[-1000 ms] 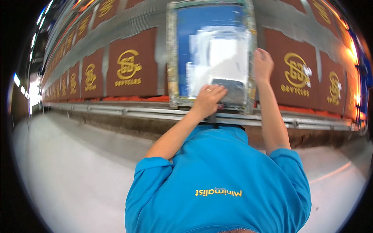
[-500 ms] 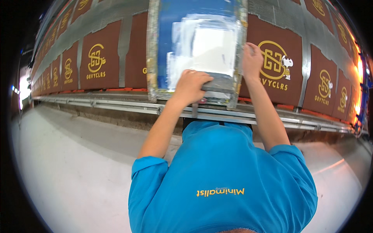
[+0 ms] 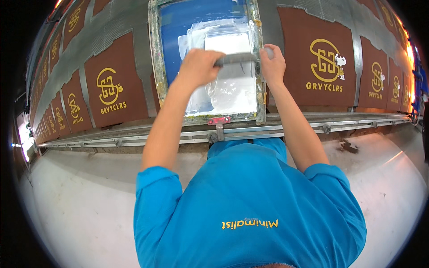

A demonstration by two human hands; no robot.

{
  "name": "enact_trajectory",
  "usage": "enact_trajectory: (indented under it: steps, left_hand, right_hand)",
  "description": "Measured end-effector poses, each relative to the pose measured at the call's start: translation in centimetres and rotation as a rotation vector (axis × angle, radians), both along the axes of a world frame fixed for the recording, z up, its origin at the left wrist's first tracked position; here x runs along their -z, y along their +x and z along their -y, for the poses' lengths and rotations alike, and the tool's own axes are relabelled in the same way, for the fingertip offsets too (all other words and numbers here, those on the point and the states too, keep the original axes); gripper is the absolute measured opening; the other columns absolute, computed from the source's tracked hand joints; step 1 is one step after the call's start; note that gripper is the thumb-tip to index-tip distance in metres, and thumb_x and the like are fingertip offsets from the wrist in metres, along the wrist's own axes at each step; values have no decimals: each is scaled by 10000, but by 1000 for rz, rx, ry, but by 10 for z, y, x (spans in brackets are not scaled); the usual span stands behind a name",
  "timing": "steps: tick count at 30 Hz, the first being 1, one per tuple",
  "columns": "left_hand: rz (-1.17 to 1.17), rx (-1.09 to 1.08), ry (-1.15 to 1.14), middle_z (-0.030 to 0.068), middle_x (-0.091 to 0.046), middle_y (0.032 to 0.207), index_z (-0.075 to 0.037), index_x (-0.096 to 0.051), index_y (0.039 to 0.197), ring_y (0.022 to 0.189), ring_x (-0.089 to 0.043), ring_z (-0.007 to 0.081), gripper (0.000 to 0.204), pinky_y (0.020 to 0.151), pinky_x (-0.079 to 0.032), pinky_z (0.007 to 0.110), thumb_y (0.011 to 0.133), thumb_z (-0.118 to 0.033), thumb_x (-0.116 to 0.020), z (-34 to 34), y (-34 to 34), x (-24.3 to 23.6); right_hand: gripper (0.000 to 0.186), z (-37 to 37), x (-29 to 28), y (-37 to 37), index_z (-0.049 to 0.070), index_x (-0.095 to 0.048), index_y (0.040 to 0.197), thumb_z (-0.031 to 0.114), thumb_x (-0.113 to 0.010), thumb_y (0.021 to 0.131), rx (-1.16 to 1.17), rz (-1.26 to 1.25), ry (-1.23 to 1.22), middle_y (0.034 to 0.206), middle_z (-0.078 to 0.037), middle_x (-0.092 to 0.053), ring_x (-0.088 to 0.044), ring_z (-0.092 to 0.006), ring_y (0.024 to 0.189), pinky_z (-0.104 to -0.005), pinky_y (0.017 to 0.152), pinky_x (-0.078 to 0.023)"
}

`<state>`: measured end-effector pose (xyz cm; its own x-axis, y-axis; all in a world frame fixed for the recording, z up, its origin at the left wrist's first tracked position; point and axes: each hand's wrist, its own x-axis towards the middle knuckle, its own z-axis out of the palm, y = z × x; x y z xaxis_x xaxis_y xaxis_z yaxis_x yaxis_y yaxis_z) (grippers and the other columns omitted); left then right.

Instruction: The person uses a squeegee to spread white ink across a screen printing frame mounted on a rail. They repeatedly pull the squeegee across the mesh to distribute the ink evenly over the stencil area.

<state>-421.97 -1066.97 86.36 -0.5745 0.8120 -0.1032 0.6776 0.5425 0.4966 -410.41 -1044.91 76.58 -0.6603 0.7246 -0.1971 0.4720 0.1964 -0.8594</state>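
A screen-printing frame (image 3: 157,67) with blue mesh and white ink lies on the long table in front of me. My left hand (image 3: 196,67) and my right hand (image 3: 272,64) both grip a grey squeegee (image 3: 237,58) that lies crosswise on the white ink patch (image 3: 228,85), about halfway up the screen. The right hand sits at the frame's right rail. A red clamp (image 3: 219,120) fixes the frame's near edge to the metal rail (image 3: 134,138).
Brown fabric panels with yellow printed emblems lie in a row on the table, one to the left (image 3: 114,87) and one to the right (image 3: 319,62) of the frame, several more beyond. A pale floor (image 3: 67,210) runs along the table. A dark stain (image 3: 348,146) marks it at right.
Both hands have moved away from me, from the frame's near edge to mid-screen, carrying the squeegee across the white ink. The view has also shifted so the frame sits more central.
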Motion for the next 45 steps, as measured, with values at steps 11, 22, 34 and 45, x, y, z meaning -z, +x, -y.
enact_trajectory:
  steps: [11, 22, 34, 45]
  left_hand:
    - [-16, 12, -256, 65, -769, 921, -201, -777, 1040, 927, -735, 308, 178, 805, -573, 473, 905, -314, -751, -53, -104, 14]
    - [-108, -83, -169, 76, -771, 902, -210, -798, 1016, 870, -755, 330, 176, 752, -580, 481, 845, -236, -764, -20, -11, 34]
    - [-3, -21, -307, 101, -774, 875, -224, -799, 979, 890, -749, 350, 204, 774, -587, 480, 850, -382, -797, -30, -72, 8]
    - [-126, -115, -175, 61, -779, 934, -232, -819, 1045, 883, -755, 317, 223, 782, -592, 467, 823, -217, -812, 0, 40, 42]
  right_hand:
    - [389, -29, -26, -47, 80, -728, 1185, 338, -814, 906, -232, -462, 809, 1031, -156, -745, -702, -346, 980, -448, 907, -534]
    - [227, 7, -27, -27, 83, -716, 975, 127, -817, 776, -813, -119, 750, 940, -114, -685, -665, -343, 937, -474, 837, -517]
    - [247, -13, -54, -79, 89, -704, 969, 282, -818, 864, -925, -140, 752, 870, -144, -699, -698, -381, 852, -505, 743, -531]
    - [273, 32, -28, 25, 81, -626, 883, 151, -829, 715, -738, -211, 783, 863, -103, -649, -659, -349, 857, -505, 762, -508]
